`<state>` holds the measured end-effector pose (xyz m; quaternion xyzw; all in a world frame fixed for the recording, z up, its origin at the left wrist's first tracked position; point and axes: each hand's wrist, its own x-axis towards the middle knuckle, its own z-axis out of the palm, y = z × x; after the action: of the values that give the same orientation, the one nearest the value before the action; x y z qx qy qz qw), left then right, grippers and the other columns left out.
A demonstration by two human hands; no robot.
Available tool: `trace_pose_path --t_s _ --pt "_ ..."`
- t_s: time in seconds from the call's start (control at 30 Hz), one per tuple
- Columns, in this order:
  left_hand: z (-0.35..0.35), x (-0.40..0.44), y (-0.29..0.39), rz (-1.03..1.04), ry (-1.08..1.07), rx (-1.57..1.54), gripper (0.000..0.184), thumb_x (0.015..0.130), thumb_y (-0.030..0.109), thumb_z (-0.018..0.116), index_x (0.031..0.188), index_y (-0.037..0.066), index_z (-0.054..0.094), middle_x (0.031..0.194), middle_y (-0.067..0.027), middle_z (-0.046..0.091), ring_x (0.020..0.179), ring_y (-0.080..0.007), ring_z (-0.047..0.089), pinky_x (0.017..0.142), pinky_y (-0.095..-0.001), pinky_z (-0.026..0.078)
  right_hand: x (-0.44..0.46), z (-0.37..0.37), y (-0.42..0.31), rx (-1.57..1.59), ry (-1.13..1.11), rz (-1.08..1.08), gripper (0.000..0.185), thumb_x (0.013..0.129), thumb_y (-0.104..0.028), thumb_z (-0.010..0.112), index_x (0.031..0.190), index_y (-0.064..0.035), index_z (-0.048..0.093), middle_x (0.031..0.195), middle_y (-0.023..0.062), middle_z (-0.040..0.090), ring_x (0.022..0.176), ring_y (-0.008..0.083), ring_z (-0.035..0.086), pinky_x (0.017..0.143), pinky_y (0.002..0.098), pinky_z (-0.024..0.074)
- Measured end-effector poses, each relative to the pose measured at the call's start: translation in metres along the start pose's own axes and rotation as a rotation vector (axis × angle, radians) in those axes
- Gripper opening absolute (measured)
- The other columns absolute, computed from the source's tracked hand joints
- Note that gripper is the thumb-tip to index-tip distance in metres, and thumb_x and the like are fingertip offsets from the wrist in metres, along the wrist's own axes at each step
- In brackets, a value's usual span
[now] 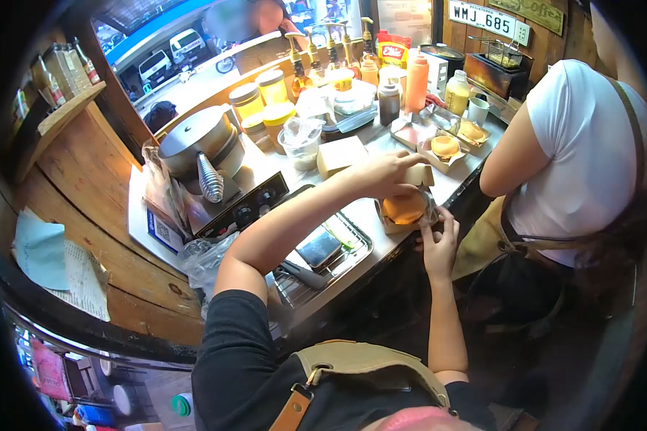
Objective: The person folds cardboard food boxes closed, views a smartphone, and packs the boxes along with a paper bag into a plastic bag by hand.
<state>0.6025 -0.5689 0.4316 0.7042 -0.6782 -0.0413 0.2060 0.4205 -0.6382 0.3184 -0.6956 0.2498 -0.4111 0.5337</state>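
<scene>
The left arm (pixel 302 208) is bent pretty sharply at the elbow, with the forearm angled across to the right and the left hand (pixel 392 174) held roughly palm-down, fingers stretched and spread a bit. The right forearm (pixel 446 309) is pointed forward, and the right hand's (pixel 440 235) fingers are loosely curled nearby.

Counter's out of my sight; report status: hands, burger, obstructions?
Left fingers at open tan cardboard box; right fingers at its right side. Round orange-bunned burger inside. Pale tan box nearby, apparently not blocking.
</scene>
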Motion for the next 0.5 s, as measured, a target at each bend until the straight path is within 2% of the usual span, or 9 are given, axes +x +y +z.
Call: trace_pose_path --t_s 0.03,0.07,0.13,0.17,0.27,0.33,0.4,0.43,0.5 --pt "-0.001 -0.005 0.001 -0.028 0.002 -0.007 0.055 0.079 0.039 0.066 0.128 0.023 0.045 0.119 -0.017 0.05 0.1 -0.0357 0.057 0.082 -0.0436 0.048 -0.002 0.0 0.011 -0.14 0.006 -0.191 0.034 0.079 -0.016 0.07 0.109 -0.0073 0.057 0.11 0.01 0.04 0.07 0.0152 0.053 0.061 0.0292 0.0506" --pt "0.0 -0.008 -0.002 -0.031 0.003 -0.007 0.055 0.079 0.039 0.066 0.128 0.023 0.045 0.119 -0.017 0.05 0.1 -0.0357 0.057 0.082 -0.0436 0.048 -0.004 -0.002 0.01 -0.139 0.004 -0.192 0.034 0.079 -0.016 0.07 0.109 -0.0073 0.057 0.11 0.01 0.04 0.07 0.0152 0.053 0.061 0.0292 0.0506" --pt "0.004 -0.015 -0.01 0.049 0.052 -0.024 0.053 0.08 0.038 0.065 0.127 0.022 0.046 0.117 -0.0163 0.051 0.103 -0.036 0.055 0.085 -0.0429 0.047 -0.011 -0.005 0.005 -0.47 -0.02 -0.486 0.029 0.074 -0.013 0.072 0.101 -0.0079 0.061 0.108 0.0103 0.041 0.082 0.0209 0.05 0.071 0.0332 0.0459" --pt "0.002 -0.018 -0.005 0.022 0.055 -0.061 0.049 0.082 0.035 0.064 0.126 0.02 0.048 0.117 -0.016 0.05 0.104 -0.0356 0.054 0.084 -0.0425 0.047 -0.01 -0.005 0.001 -0.505 -0.021 -0.538 0.026 0.071 -0.011 0.071 0.095 -0.0088 0.063 0.104 0.0094 0.045 0.09 0.0262 0.048 0.08 0.0363 0.0407" --pt "0.005 -0.019 -0.007 0.113 0.057 -0.025 0.046 0.084 0.032 0.061 0.126 0.02 0.048 0.119 -0.0157 0.05 0.105 -0.0343 0.054 0.085 -0.0415 0.047 0.001 -0.008 0.004 -0.693 -0.086 -0.685 0.019 0.071 -0.011 0.069 0.089 -0.0104 0.063 0.097 0.0071 0.05 0.096 0.0272 0.046 0.083 0.0374 0.0363" --pt "0.003 -0.023 0.005 -0.03 0.046 -0.088 0.046 0.084 0.029 0.061 0.126 0.019 0.047 0.117 -0.0142 0.05 0.101 -0.0335 0.056 0.085 -0.0414 0.047 0.004 -0.006 -0.002 -0.632 -0.164 -0.587 0.013 0.073 -0.012 0.066 0.085 -0.0095 0.062 0.092 0.0061 0.056 0.094 0.0288 0.047 0.081 0.0399 0.0355" --pt "0.009 -0.026 0.006 0.027 0.118 -0.031 0.048 0.082 0.026 0.064 0.127 0.019 0.047 0.117 -0.0129 0.05 0.102 -0.033 0.056 0.086 -0.0419 0.047 0.008 0.001 0.008 -0.653 -0.133 -0.582 0.015 0.074 -0.014 0.065 0.088 -0.0086 0.061 0.091 0.007 0.056 0.094 0.0298 0.048 0.082 0.0408 0.0363" --pt "0.016 -0.026 0.003 -0.021 0.132 0.048 0.049 0.081 0.027 0.066 0.126 0.019 0.047 0.118 -0.0117 0.05 0.102 -0.0324 0.056 0.086 -0.0413 0.047 0.012 0.003 0.017 -0.691 -0.122 -0.611 0.017 0.075 -0.017 0.065 0.089 -0.0074 0.061 0.091 0.0082 0.056 0.094 0.0313 0.049 0.082 0.0424 0.0369" --pt "0.017 -0.027 -0.003 0.031 0.146 -0.018 0.05 0.08 0.027 0.067 0.126 0.019 0.047 0.117 -0.0111 0.051 0.101 -0.0325 0.057 0.083 -0.0404 0.047 0.009 0.005 0.004 -0.636 -0.126 -0.569 0.015 0.078 -0.018 0.063 0.085 -0.0051 0.059 0.09 0.0119 0.055 0.093 0.0341 0.049 0.081 0.0446 0.0375"
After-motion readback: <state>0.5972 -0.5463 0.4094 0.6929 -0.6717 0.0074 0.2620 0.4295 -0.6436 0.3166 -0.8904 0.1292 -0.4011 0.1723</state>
